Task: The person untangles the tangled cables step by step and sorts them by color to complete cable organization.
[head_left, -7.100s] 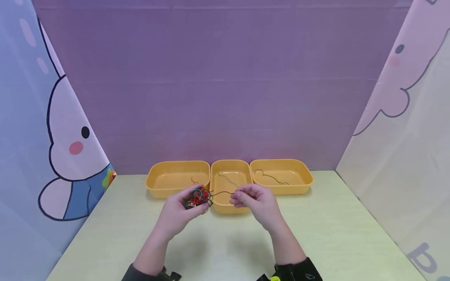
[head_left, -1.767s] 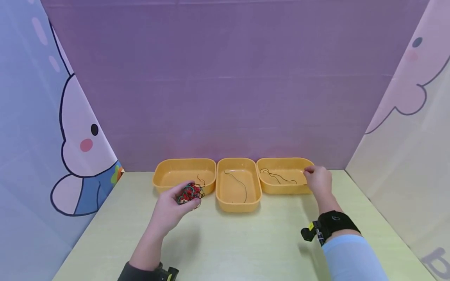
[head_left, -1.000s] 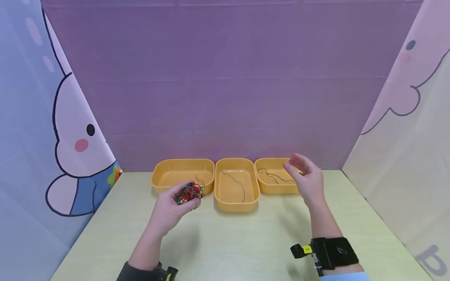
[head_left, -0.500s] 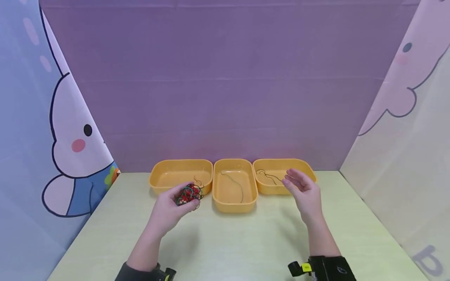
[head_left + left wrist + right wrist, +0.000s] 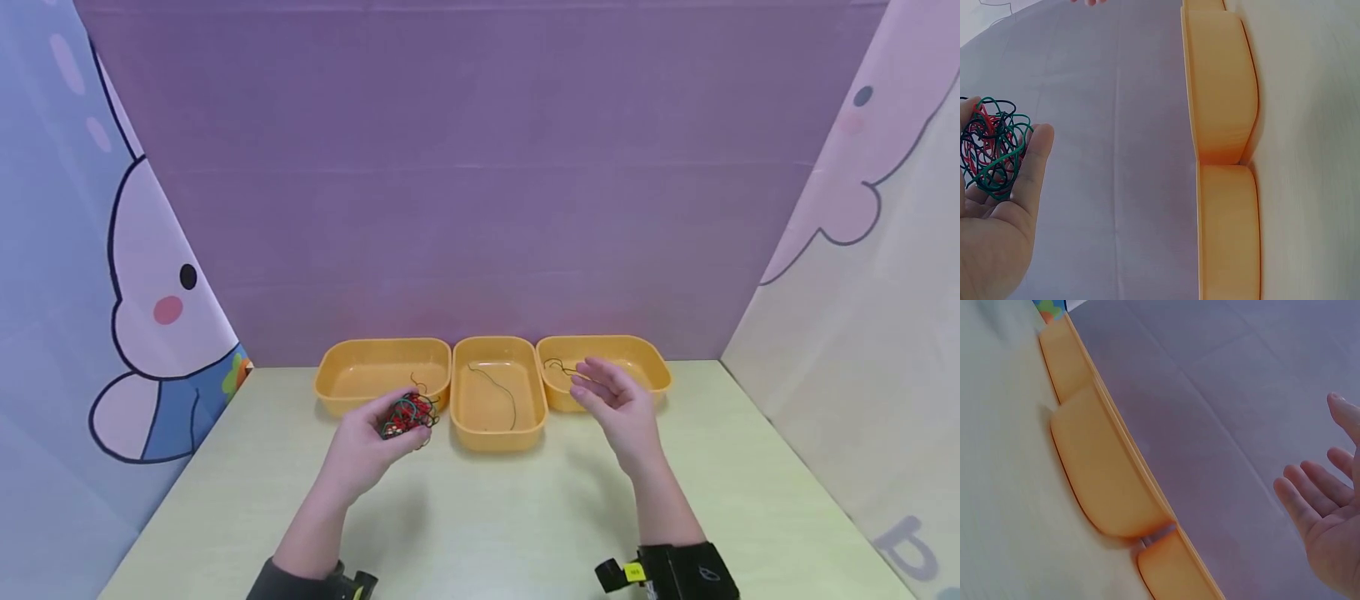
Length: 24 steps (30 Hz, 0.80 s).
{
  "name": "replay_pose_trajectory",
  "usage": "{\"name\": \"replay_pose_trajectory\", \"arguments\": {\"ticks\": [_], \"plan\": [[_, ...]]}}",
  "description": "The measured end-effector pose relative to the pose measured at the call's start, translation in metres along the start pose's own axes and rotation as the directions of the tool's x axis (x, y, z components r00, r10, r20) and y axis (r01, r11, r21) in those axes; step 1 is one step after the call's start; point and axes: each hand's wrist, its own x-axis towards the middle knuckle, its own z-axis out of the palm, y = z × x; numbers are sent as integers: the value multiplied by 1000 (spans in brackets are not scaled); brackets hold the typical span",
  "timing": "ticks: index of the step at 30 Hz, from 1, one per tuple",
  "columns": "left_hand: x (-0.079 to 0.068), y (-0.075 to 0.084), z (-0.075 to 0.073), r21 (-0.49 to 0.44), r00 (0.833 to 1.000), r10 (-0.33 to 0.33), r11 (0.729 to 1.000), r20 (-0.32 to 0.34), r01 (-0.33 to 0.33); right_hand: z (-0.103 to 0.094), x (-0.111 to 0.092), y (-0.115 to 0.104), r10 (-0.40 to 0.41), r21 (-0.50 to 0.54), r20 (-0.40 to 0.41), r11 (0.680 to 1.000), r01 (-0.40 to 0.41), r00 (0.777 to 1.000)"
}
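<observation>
My left hand (image 5: 358, 457) holds a tangled bundle of thin wires (image 5: 408, 415), red, green and black, between thumb and fingers in front of the left tray. The left wrist view shows the same wire bundle (image 5: 994, 150) against the palm. My right hand (image 5: 624, 417) hangs in front of the right tray, fingers relaxed and apart; in the right wrist view this hand (image 5: 1338, 550) holds nothing. Dark wires (image 5: 557, 364) lie in the right tray, partly hidden by my fingers. One thin greenish wire (image 5: 496, 385) lies in the middle tray, and a short reddish wire (image 5: 417, 381) shows in the left tray.
Three yellow trays stand side by side along the back of the pale table (image 5: 487, 525): left tray (image 5: 356, 375), middle tray (image 5: 476, 412), right tray (image 5: 651, 367). A purple cloth wall (image 5: 480, 183) rises right behind them. Printed cloth panels stand at both sides.
Earlier my right hand pinched a dark wire at the bundle, then reached the right tray's far end. A second dark wire now lies there. The hand has opened and moved back left.
</observation>
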Motion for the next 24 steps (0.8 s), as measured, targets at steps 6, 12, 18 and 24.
{"name": "replay_pose_trajectory", "arguments": {"ticks": [6,12,18,24], "plan": [[0,-1,3,-14,1000,23,1000,3,-23,32,-2,-2,-18,37,104,999,15,994],[-1,0,9,-5,999,23,1000,24,-23,69,-5,-8,-30,76,192,997,15,981],[-1,3,13,-16,999,22,1000,30,-22,101,-11,-21,-19,135,251,991,-16,968],[-2,5,20,-10,997,65,998,50,-64,122,-18,-39,3,143,298,989,-48,955]]}}
